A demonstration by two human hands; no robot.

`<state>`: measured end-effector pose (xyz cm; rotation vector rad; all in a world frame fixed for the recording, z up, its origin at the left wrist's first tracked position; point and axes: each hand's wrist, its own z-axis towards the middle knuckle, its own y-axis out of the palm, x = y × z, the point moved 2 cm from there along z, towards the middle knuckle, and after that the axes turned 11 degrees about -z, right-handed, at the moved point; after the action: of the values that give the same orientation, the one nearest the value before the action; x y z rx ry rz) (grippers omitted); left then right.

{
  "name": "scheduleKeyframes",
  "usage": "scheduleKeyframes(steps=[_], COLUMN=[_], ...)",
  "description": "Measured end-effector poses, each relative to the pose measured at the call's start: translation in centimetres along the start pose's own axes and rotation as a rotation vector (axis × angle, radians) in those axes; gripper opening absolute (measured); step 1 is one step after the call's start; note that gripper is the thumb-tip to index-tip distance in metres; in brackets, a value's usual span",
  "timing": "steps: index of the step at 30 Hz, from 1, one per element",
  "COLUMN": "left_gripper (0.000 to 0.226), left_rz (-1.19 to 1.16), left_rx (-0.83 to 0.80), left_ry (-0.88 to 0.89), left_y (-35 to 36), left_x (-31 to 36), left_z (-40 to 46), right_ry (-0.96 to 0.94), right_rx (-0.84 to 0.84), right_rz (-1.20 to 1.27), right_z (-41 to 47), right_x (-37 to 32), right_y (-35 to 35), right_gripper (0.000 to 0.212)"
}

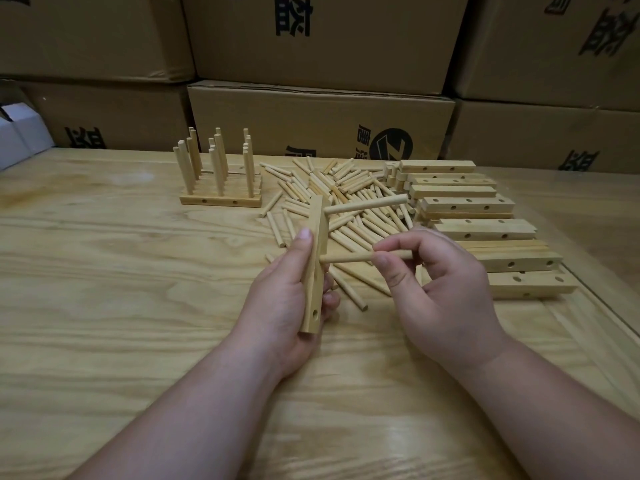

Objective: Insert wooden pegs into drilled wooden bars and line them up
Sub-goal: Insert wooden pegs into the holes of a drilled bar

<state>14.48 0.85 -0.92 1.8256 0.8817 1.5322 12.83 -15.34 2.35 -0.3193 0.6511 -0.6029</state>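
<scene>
Left hand grips a drilled wooden bar held upright above the wooden table, thumb along its near face and fingers curled behind; one peg already sticks out sideways from its upper hole. Right hand pinches a second peg between thumb and forefinger, its tip at the bar's middle hole, other fingers loosely curled. Behind: loose peg pile, blank bars stack at right, finished pegged bars lined up at left, cardboard boxes at back.
</scene>
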Motion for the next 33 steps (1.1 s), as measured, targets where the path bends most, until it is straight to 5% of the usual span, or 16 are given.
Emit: scheduleKeyframes(steps=[7,33], left_gripper=[0.038,0.039], left_rz=[0.023,0.204], left_rx=[-0.024,-0.014], left_ry=[-0.005,0.055], left_y=[0.0,-0.1], left_x=[-0.1,-0.2], left_z=[-0.1,-0.3], right_ry=[-0.007,0.168], right_rx=[0.001,-0.025], right_rz=[0.036,0.124], right_z=[-0.1,-0.6], right_x=[-0.7,-2.0], right_y=[0.0,0.6], right_gripper=[0.021,0.009])
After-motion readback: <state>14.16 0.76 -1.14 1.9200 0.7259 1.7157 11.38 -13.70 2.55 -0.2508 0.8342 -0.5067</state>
